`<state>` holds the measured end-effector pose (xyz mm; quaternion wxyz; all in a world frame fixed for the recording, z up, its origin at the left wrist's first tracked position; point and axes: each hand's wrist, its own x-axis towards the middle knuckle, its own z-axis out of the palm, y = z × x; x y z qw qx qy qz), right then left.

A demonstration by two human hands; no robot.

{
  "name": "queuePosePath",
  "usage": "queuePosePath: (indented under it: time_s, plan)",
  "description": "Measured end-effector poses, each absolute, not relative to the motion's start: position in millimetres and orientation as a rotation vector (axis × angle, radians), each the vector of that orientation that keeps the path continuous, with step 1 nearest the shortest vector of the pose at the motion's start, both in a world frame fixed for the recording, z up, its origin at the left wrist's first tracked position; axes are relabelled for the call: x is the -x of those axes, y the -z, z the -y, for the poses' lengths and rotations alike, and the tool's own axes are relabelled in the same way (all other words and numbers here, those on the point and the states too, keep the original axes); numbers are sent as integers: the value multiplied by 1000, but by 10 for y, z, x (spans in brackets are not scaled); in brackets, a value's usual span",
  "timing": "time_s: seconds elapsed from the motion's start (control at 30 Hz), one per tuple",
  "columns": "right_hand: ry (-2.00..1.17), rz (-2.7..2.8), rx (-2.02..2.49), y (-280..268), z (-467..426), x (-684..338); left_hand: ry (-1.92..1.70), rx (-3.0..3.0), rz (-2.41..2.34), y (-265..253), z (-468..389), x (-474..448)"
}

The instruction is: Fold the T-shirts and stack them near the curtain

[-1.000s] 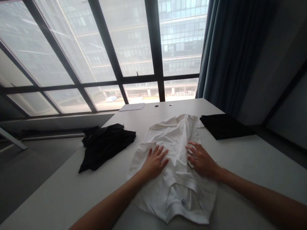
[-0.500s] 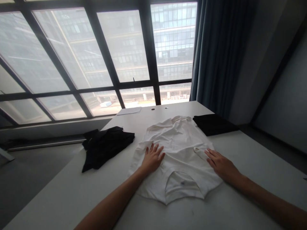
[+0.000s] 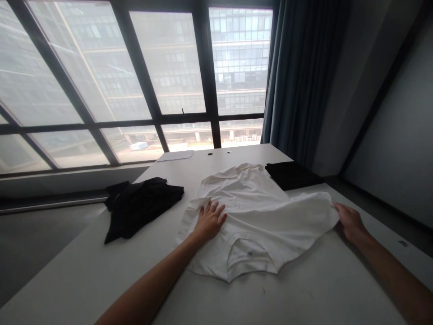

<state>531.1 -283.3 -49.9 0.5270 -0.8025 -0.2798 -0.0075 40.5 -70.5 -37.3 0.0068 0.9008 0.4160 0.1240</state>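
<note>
A white T-shirt (image 3: 250,203) lies spread on the white table, its neckline towards me and some wrinkles across the body. My left hand (image 3: 210,220) rests flat on the shirt's left part, fingers spread. At the right, my right hand (image 3: 351,221) pinches the end of the shirt's right sleeve (image 3: 318,210) and holds it stretched outwards. Inside the collar a small dark label mark (image 3: 250,253) shows.
A crumpled black garment (image 3: 142,205) lies left of the shirt, and a folded black cloth (image 3: 292,175) lies behind it on the right. Papers (image 3: 176,155) sit at the table's far end (image 3: 243,152), before a window and a blue curtain (image 3: 297,90).
My right hand has gone from lying on the shirt to gripping the sleeve, which is now pulled out to the right. The left hand stays on the shirt. The view has shifted slightly.
</note>
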Motion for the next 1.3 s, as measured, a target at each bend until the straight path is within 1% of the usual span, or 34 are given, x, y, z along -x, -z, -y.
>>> queuePosePath:
  time_s: [0.07,0.13,0.2,0.27,0.4,0.53,0.63,0.83,0.9,1.03,1.17,1.3]
  plan:
    - [70,611,1971,501,2881,-5384,-389,-2819,-1301,376,692,-408]
    - [203,685,1995,446,2896,-5288,-382,-2821,-1302,374,680,-412]
    - [409,981,1953,366,2873,-5027,-365,-2825,-1304,371,670,-418]
    - [476,1235,1880,305,2822,-4658,-355,-2828,-1305,367,663,-424]
    - [294,1778,1739,297,2742,-3991,-358,-2830,-1304,355,663,-428]
    - [68,2113,1737,357,2827,-3783,-398,-2830,-1270,334,703,-411]
    - [-46,2194,1760,392,3003,-3804,-371,-2826,-1246,336,768,-364]
    - [-222,2249,1789,444,3355,-3821,-166,-2817,-1097,316,994,-131]
    - [-254,2241,1827,434,3340,-3800,-177,-2810,-1065,263,1086,-61]
    - [-166,2167,1791,331,3010,-3646,-381,-2804,-1126,144,1300,-73]
    - [-77,2104,1746,246,2515,-3350,-339,-2857,-1279,117,1475,-216]
    - [-49,2087,1716,374,2229,-3122,-416,-2756,-1195,21,1304,-103]
